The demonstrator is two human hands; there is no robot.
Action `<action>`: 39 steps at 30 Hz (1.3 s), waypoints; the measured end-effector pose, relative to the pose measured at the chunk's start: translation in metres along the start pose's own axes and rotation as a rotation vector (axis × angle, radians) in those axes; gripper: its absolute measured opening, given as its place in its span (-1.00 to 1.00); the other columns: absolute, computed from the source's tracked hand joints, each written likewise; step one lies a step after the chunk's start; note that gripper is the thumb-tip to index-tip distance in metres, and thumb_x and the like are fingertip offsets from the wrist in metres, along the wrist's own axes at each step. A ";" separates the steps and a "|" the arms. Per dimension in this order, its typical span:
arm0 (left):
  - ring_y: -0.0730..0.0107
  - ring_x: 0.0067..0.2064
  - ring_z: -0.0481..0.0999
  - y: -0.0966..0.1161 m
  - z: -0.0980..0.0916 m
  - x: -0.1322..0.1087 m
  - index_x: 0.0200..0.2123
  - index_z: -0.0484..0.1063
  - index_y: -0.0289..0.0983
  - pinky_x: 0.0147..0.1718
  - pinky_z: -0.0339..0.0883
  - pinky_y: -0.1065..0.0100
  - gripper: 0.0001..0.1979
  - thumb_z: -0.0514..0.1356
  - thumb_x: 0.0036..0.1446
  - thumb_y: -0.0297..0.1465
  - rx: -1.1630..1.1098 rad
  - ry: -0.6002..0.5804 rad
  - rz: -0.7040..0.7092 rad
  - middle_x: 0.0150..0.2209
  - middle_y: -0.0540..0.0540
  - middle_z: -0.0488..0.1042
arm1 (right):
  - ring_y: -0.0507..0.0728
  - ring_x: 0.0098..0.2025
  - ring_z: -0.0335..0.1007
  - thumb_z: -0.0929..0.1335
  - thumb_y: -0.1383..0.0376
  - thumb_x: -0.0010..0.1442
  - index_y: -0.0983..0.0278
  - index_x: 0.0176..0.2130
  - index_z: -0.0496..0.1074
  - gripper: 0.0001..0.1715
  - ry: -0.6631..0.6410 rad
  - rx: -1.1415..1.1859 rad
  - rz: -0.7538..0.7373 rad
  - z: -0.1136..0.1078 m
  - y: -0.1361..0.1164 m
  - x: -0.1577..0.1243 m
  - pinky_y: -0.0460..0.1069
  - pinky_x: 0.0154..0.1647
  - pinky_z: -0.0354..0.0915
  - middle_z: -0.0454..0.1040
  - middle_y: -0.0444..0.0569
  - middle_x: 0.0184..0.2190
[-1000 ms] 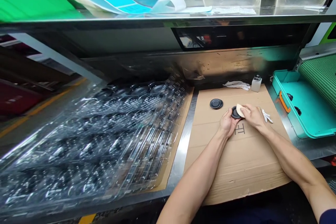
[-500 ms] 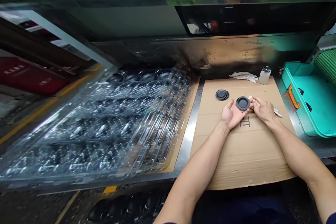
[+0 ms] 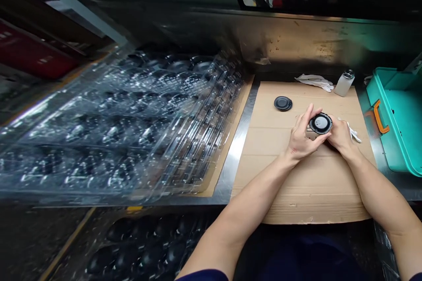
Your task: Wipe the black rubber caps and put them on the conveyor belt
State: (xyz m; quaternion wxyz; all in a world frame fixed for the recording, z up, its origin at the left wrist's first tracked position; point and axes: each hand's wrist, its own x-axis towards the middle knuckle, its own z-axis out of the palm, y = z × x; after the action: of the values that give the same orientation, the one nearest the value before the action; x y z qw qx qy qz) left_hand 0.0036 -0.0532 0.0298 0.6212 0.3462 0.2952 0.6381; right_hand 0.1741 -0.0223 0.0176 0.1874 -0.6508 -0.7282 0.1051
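A round black plastic part [image 3: 321,123] with a pale grey centre and a notched rim is held between my two hands over the cardboard. My left hand [image 3: 300,135] grips its left edge, with the thumb below and the fingers above. On the other side, my right hand [image 3: 340,135] is closed on the part's right edge, most of its fingertips hidden. Up and to the left lie black round discs [image 3: 282,103], stacked slightly out of line. Just right of my right hand is a piece of white glove [image 3: 354,131], partly covered.
Cardboard [image 3: 296,193] covers the metal bench. At its back are a white glove [image 3: 314,81] and a small bottle [image 3: 344,84]. A teal bin [image 3: 392,140] with an orange handle stands right. Clear plastic trays [image 3: 184,140] with black round items fill the left.
The black part has turned from its dark dished face to its grey-centred face. My left hand has gone from palm up to gripping its edge. The camera view has tilted downward.
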 end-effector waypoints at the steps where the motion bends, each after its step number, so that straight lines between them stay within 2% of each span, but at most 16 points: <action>1: -0.11 0.47 0.24 0.000 0.001 -0.001 0.26 0.48 -0.25 0.41 0.24 0.01 -0.31 0.51 0.05 -0.37 0.022 -0.010 0.016 0.23 -0.31 0.53 | 0.32 -0.08 0.63 0.38 0.16 0.28 0.09 0.20 0.54 -0.49 0.005 0.013 -0.004 0.000 0.001 0.000 0.02 -0.16 0.37 0.70 0.02 -0.07; 5: -0.13 0.44 0.29 -0.003 -0.002 0.001 0.32 0.41 -0.19 0.47 0.07 -0.07 -0.10 0.60 -0.11 -0.37 0.213 -0.118 0.170 0.27 -0.24 0.50 | 0.33 -0.08 0.63 0.39 0.13 0.27 0.09 0.18 0.55 -0.50 0.021 0.053 0.007 0.000 0.001 0.001 0.03 -0.15 0.38 0.70 0.02 -0.07; 8: -0.14 0.45 0.26 -0.005 -0.005 0.003 0.37 0.34 -0.16 0.47 0.03 -0.11 -0.07 0.57 -0.06 -0.24 0.278 -0.148 0.206 0.33 -0.23 0.43 | 0.31 -0.09 0.63 0.35 0.13 0.31 0.09 0.18 0.54 -0.52 0.024 0.069 0.017 0.000 0.001 0.001 0.03 -0.16 0.37 0.71 0.00 -0.12; 11: -0.17 0.47 0.23 -0.003 -0.005 0.001 0.38 0.34 -0.16 0.42 0.14 -0.13 -0.10 0.54 0.00 -0.17 0.235 -0.113 0.143 0.38 -0.24 0.37 | 0.29 -0.10 0.63 0.34 0.12 0.33 0.08 0.17 0.55 -0.54 0.022 0.076 0.019 0.000 0.000 0.001 0.02 -0.17 0.37 0.71 0.00 -0.14; 14: -0.18 0.47 0.24 0.000 -0.002 -0.002 0.34 0.39 -0.20 0.38 0.22 -0.12 -0.19 0.53 0.03 -0.26 0.141 -0.033 0.094 0.35 -0.27 0.40 | 0.29 -0.09 0.63 0.33 0.12 0.34 0.09 0.17 0.55 -0.54 0.027 0.079 0.011 0.000 0.001 0.001 0.02 -0.15 0.37 0.71 0.01 -0.11; 16: -0.18 0.47 0.24 0.001 0.000 -0.003 0.32 0.41 -0.22 0.38 0.23 -0.11 -0.22 0.53 0.04 -0.31 0.136 -0.022 0.123 0.33 -0.29 0.44 | 0.28 -0.08 0.63 0.32 0.13 0.35 0.09 0.17 0.55 -0.54 0.022 0.080 0.005 0.000 0.001 0.001 0.02 -0.13 0.37 0.70 0.00 -0.09; 19: -0.13 0.46 0.27 -0.005 -0.003 -0.001 0.38 0.32 -0.22 0.40 0.21 -0.07 -0.16 0.51 0.07 -0.25 0.294 -0.097 0.259 0.32 -0.29 0.44 | 0.28 -0.08 0.63 0.32 0.13 0.35 0.09 0.16 0.55 -0.55 0.024 0.093 0.003 0.000 0.001 0.001 0.02 -0.13 0.38 0.70 0.00 -0.07; 24: 0.06 0.37 0.42 -0.022 -0.016 0.009 0.55 -0.11 -0.17 0.37 0.27 0.05 0.02 0.38 0.23 -0.08 0.750 -0.199 0.600 0.34 -0.31 0.43 | 0.29 -0.10 0.63 0.35 0.10 0.30 0.09 0.13 0.58 -0.55 0.054 0.143 -0.008 0.000 0.001 0.000 0.03 -0.15 0.38 0.71 -0.02 -0.11; 27: 0.11 0.36 0.43 -0.026 -0.020 0.012 0.57 -0.28 -0.14 0.34 0.31 0.10 0.02 0.30 0.31 -0.06 0.887 -0.206 0.707 0.34 -0.32 0.42 | 0.29 -0.12 0.63 0.35 0.11 0.30 0.09 0.12 0.58 -0.55 0.060 0.142 -0.013 0.000 0.001 0.000 0.03 -0.17 0.38 0.71 -0.02 -0.13; 31: 0.11 0.36 0.43 -0.025 -0.020 0.011 0.57 -0.32 -0.14 0.36 0.29 0.09 0.03 0.27 0.33 -0.04 0.923 -0.209 0.717 0.34 -0.33 0.42 | 0.29 -0.12 0.63 0.34 0.12 0.30 0.09 0.12 0.57 -0.56 0.047 0.136 -0.020 0.000 0.002 0.000 0.03 -0.18 0.39 0.71 -0.02 -0.15; 39: 0.11 0.36 0.43 -0.027 -0.018 0.010 0.56 -0.24 -0.14 0.34 0.30 0.09 0.00 0.30 0.31 -0.07 0.874 -0.207 0.724 0.34 -0.31 0.42 | 0.29 -0.12 0.62 0.33 0.13 0.31 0.10 0.13 0.57 -0.56 0.044 0.094 -0.015 0.000 0.003 0.001 0.03 -0.17 0.38 0.71 -0.01 -0.13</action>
State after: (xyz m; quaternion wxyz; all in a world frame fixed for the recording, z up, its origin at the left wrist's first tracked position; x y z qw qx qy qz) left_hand 0.0049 -0.0408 -0.0017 0.1879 0.7105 0.3316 0.5915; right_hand 0.1764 -0.0210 0.0162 0.2346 -0.6379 -0.7230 0.1236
